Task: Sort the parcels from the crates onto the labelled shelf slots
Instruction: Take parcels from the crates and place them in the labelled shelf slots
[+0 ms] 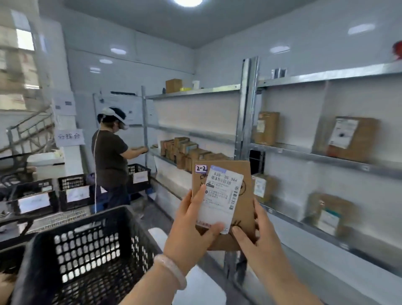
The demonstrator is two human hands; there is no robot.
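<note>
Cardboard parcel marked 2-2 is held upright, left hand and right hand fingers gripping its lower edges.

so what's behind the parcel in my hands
Behind the parcel, a row of brown boxes stands on the far shelf and a shelf post rises. The parcel hides the row's near end and part of the post.

Glossy white walls reflect a round ceiling light; a staircase rises left.
</note>
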